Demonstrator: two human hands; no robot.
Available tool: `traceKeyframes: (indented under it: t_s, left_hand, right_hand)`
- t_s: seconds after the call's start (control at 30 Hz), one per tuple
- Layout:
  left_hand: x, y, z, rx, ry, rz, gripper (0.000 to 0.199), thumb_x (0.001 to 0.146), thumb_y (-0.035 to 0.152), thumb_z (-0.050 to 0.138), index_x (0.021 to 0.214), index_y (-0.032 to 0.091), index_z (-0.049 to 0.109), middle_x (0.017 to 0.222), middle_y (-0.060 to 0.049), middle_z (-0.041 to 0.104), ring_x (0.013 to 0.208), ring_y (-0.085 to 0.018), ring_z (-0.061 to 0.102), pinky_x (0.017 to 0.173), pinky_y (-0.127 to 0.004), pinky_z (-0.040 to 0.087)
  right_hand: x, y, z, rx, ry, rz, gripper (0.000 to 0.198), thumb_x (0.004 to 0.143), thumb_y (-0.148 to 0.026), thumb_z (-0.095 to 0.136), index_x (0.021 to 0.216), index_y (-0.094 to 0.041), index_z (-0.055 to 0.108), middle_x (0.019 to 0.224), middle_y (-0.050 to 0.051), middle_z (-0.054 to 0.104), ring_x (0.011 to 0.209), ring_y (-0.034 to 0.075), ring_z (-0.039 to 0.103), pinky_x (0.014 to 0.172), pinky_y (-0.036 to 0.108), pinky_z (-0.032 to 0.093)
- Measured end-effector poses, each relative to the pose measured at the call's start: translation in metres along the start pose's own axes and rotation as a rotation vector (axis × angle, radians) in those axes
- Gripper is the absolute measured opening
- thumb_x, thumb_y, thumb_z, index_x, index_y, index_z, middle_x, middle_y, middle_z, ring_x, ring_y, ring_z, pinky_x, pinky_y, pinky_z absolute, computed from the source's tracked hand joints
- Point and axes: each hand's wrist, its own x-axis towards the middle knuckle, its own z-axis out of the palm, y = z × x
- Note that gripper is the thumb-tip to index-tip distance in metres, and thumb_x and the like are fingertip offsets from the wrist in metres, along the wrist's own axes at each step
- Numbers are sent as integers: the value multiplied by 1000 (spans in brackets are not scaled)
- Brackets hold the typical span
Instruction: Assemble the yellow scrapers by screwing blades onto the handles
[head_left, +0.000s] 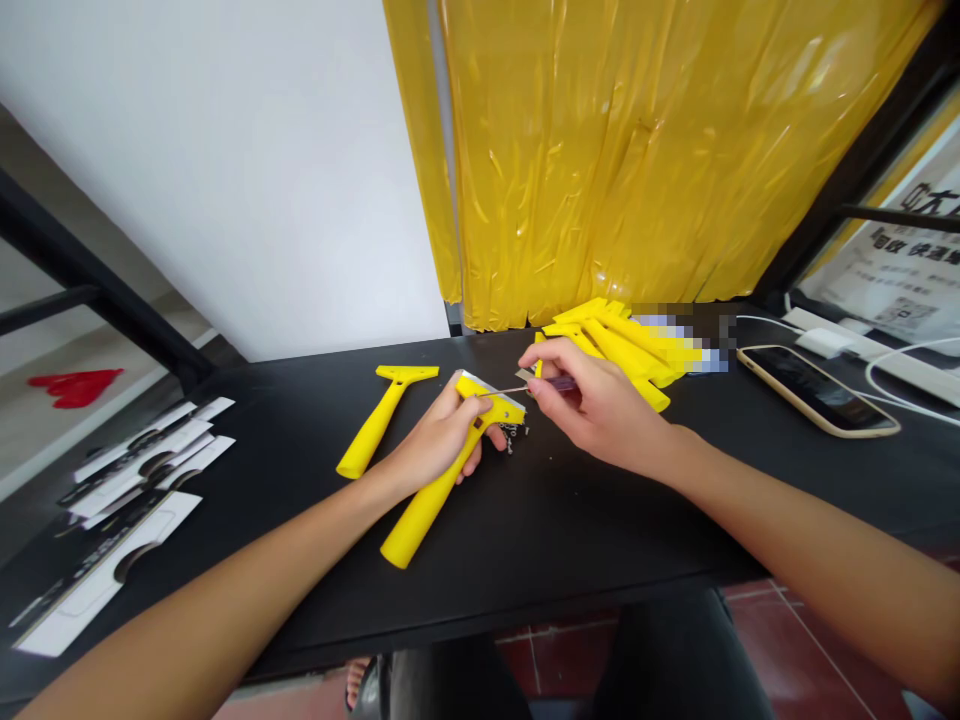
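Note:
My left hand (442, 430) is closed around the head end of a yellow scraper (427, 510), whose handle slants down toward the table's front edge. A metal blade edge shows along the scraper's head. Closed on a screwdriver (564, 383) with a dark purple handle, my right hand (592, 400) points its thin shaft left at the scraper's head. Small screws (510, 435) lie in a little heap just under that head. Left of my hands rests a second yellow scraper (382, 420). Behind my right hand is a pile of yellow scrapers (637, 345).
On the left lie several black-and-white card sleeves (142, 560). A phone (817, 390) sits at the right beside white cables and a power strip (877, 350). Yellow plastic sheeting (600, 170) and a white panel (262, 150) stand behind the black table (585, 530).

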Motion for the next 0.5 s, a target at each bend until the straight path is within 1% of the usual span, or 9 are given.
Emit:
traceKeyframes:
  t_s: [0.07,0.1,0.17,0.23,0.33,0.43,0.5]
  left_hand:
    - [0,0,-1,-23,-6,-19,16,97,36,45,107,25,39,78,-1,70,37,-12,52,31,-20,37]
    - [-1,0,-1,-29,-9,-25,15,97,34,44,107,25,38,78,-1,70,37,-12,52,31,-20,37]
    - [-1,0,-1,-31,-12,-26,13,96,30,43,106,25,38,78,-1,71,38,-11,52,31,-20,37]
    - [-1,1,-1,-20,-13,-19,12,95,28,42,106,25,38,78,0,71,37,-11,52,32,-19,38]
    - [-1,1,0,2,-16,-12,11,95,26,41,106,25,37,79,-1,72,37,-11,52,32,-19,37]
    - [-1,0,1,18,-29,12,14,97,31,46,105,24,37,84,-4,74,36,-10,52,31,-19,38]
    - [-1,-2,0,21,-42,41,21,99,38,49,107,23,37,90,-7,75,36,-10,52,30,-20,39]
  right_hand:
    - [0,0,0,-14,0,-9,16,99,-28,53,113,-21,56,90,3,65,75,15,61,67,28,45]
    - [0,1,0,-25,-8,4,15,99,-30,54,111,-21,57,89,3,65,75,16,62,67,28,45]
    - [1,1,-1,-48,-20,42,16,100,-34,54,108,-21,58,79,0,64,68,15,60,63,27,43]
    - [1,1,-1,-56,-11,62,17,101,-32,51,113,-21,57,73,-2,61,63,14,57,60,27,41]
    - [1,0,0,-47,29,16,22,99,-25,52,121,-21,54,84,1,63,68,14,57,62,27,43]
    - [1,-1,0,-48,42,-53,23,96,-23,54,119,-21,55,96,5,65,75,16,59,65,28,45]
    - [1,-1,-1,-50,23,-54,18,98,-28,54,115,-21,57,93,5,66,74,16,60,64,27,45]
